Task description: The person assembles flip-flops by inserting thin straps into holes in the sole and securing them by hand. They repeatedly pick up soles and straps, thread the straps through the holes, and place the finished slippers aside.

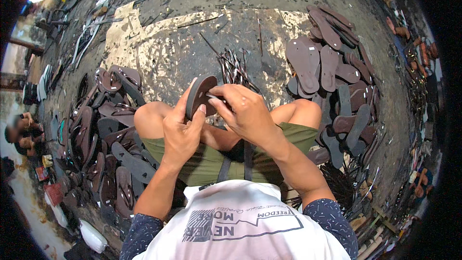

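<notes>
A dark brown flip-flop sole point(201, 97) is held up above my lap, its edge toward me. My left hand point(185, 123) grips it, fingers behind and thumb on the near face. My right hand point(243, 113) is closed in a pinch against the sole's face, with the end of a thin dark strap point(211, 96) at its fingertips. Most of that strap is hidden by the fingers, so I cannot tell how far it passes into the sole. Just beyond my hands lies a bundle of thin, glossy dark straps point(234, 69).
Finished-looking strapped flip-flops point(124, 188) are heaped at my left. Bare brown soles point(303, 62) lie piled at the right, with more dark straps point(339, 183) below them. A worn mat point(168, 43) with scraps covers the floor ahead. Another person point(26, 132) sits far left.
</notes>
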`<action>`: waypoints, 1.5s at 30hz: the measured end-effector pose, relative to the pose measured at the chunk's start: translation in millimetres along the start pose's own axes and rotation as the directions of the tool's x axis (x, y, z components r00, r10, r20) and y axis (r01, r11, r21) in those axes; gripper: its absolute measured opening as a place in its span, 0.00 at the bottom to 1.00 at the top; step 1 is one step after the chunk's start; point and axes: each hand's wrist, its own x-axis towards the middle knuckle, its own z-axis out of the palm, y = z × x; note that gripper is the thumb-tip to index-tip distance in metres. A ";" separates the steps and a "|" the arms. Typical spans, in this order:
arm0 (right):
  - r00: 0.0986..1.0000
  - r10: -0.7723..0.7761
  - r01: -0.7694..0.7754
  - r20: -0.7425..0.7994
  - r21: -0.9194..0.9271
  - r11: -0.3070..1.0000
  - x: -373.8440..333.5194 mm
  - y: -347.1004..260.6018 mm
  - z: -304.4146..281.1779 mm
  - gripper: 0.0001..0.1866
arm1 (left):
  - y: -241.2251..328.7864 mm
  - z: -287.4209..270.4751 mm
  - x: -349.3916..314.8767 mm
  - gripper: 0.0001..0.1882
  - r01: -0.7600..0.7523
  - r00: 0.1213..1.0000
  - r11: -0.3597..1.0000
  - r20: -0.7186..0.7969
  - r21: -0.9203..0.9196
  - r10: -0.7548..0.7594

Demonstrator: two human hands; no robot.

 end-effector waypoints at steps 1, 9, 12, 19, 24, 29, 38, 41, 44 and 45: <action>1.000 0.011 -0.011 -0.019 0.014 1.000 -2.3 0.3 -1.1 0.06 | 4.1 1.4 -5.9 0.29 0.081 0.996 0.996 0.035 0.025 -0.082; 0.993 -0.103 0.103 -0.066 -0.002 0.995 -2.9 1.2 -13.2 0.09 | -40.0 -22.0 5.9 0.21 0.223 0.973 0.800 0.182 -0.557 -0.144; 0.943 -0.180 0.141 -0.281 -0.155 0.978 3.7 -19.4 -34.4 0.10 | -46.3 -10.4 7.3 0.12 0.098 0.986 0.856 -0.065 -0.508 -0.152; 0.694 0.604 -0.361 0.392 0.915 -0.180 -39.7 34.6 43.1 0.21 | -87.9 37.8 -37.3 0.12 0.011 0.991 0.865 -0.108 -0.502 -0.075; 0.737 0.581 -0.518 0.346 0.841 0.156 -35.0 54.2 23.3 0.16 | -28.7 4.2 -5.6 0.25 -0.159 0.983 0.976 -0.072 0.146 0.171; 0.760 0.551 -0.493 0.345 0.858 0.142 -43.5 52.9 31.6 0.17 | -11.2 9.5 -1.5 0.16 -0.191 0.970 0.979 0.167 0.073 0.177; 0.752 0.528 -0.513 0.395 0.854 0.092 -37.8 47.3 24.2 0.18 | 3.2 -13.2 11.9 0.06 -0.450 0.798 0.891 0.475 0.060 0.371; 0.784 0.493 -0.514 0.378 0.840 0.174 -37.0 53.1 29.5 0.18 | -2.6 -7.3 5.0 0.15 -0.177 0.911 0.940 0.313 -0.292 0.269; 0.806 0.442 -0.516 0.393 0.833 0.200 -32.9 50.0 20.5 0.19 | -21.5 -20.8 9.7 0.24 0.031 0.982 0.442 0.110 -0.896 0.153; 0.814 0.410 -0.531 0.412 0.813 0.238 -29.2 49.4 14.6 0.20 | -27.2 -27.2 12.7 0.22 0.030 0.998 0.462 0.001 -0.887 -0.064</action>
